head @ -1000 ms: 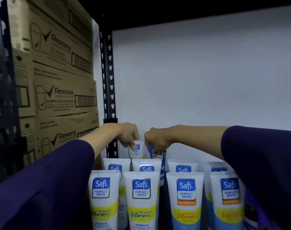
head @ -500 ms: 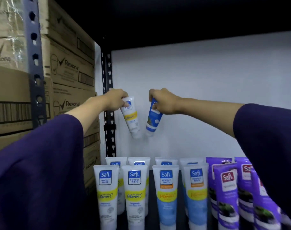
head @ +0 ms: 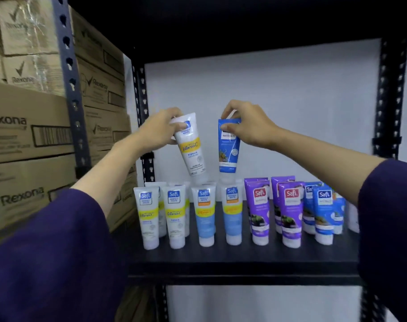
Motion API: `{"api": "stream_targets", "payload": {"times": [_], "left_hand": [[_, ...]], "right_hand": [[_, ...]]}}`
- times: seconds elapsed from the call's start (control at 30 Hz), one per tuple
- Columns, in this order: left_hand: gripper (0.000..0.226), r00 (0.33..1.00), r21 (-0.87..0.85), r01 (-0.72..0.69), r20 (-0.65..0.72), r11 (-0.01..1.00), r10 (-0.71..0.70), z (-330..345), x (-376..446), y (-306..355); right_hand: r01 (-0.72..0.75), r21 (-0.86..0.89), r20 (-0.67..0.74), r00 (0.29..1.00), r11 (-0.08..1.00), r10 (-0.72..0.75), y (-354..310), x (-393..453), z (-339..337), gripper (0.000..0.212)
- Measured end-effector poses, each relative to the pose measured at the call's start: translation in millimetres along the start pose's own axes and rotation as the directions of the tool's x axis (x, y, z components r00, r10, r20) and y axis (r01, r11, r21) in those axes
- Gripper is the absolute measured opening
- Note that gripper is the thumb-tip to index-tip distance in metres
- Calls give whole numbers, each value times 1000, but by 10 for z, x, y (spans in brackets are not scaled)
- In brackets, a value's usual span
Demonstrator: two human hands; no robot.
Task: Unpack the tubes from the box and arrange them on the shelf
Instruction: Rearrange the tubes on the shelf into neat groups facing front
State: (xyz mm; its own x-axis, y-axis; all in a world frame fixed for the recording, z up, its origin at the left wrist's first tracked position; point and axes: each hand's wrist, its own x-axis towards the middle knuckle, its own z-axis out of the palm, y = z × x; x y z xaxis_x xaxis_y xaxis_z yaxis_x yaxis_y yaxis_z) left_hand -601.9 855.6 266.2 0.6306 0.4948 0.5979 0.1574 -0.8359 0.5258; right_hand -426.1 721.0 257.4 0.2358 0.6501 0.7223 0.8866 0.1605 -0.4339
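Left hand: our left hand (head: 162,130) grips the crimped top of a white tube (head: 190,145) with a yellow Vitamin C band, its cap end slanting down to the right.
Right hand: our right hand (head: 247,125) pinches the top of a blue tube (head: 229,147), which hangs almost upright, cap down.
Tubes in hand: they sit side by side and apart, above the back of the standing rows; their caps are just over the tops of the tubes behind.
Change: half a second ago both tubes were higher against the white wall and tilted toward each other; now we see them lower and nearer the rows, the blue one straightened.
View: more of the shelf (head: 244,263) shows than before, including its front edge and the right post (head: 390,94).
Standing rows: white-and-yellow tubes (head: 149,219) at the left, white-and-blue tubes (head: 206,217) next, purple tubes (head: 260,212) after them, blue tubes (head: 324,214) at the right, all cap down.
Side: Rexona cartons (head: 30,135) are stacked at the left.
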Motion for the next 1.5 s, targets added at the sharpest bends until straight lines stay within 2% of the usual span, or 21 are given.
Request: {"api": "stream_targets", "payload": {"times": [0.13, 0.4, 0.63, 0.73, 0.83, 1.0, 1.17, 1.33, 1.5], "left_hand": [[13, 999, 8, 4, 34, 1000, -5, 378, -404, -66], [11, 994, 38, 31, 107, 999, -35, 940, -910, -599], [21, 999, -38, -1, 43, 999, 3, 1102, -978, -700], [29, 996, -131, 15, -80, 991, -25, 1221, -1069, -714], [32, 978, -320, 24, -189, 947, -89, 1373, -1181, -781], [28, 948, -455, 27, -270, 890, -167, 1658, -1369, -911], [28, 935, -484, 20, -301, 875, -188, 1834, -1515, -913], [29, 951, -490, 43, -248, 870, -187, 1889, -1564, -970], [47, 954, -384, 91, -232, 919, -191, 1938, -1564, -1041]], "right_hand": [[-19, -8, 17, 1000, 1000, 19, 107, -429, 46, 18], [-13, 6, 48, 999, 1000, 12, 327, -932, 266, 14], [-21, 16, 122, 992, 1000, 19, 557, -1238, 606, 11], [-15, 8, 69, 997, 1000, 14, 665, -1334, 744, 12], [4, 38, -39, 999, 999, -2, 684, -1396, 813, 21], [-132, 265, -110, 980, 955, 166, 710, -1537, 981, 47], [-171, 412, -160, 953, 895, 256, 763, -1746, 1200, 58], [-200, 423, -191, 934, 884, 302, 789, -1981, 1429, 61], [-210, 362, -258, 914, 908, 314, 772, -2042, 1538, 63]]}}
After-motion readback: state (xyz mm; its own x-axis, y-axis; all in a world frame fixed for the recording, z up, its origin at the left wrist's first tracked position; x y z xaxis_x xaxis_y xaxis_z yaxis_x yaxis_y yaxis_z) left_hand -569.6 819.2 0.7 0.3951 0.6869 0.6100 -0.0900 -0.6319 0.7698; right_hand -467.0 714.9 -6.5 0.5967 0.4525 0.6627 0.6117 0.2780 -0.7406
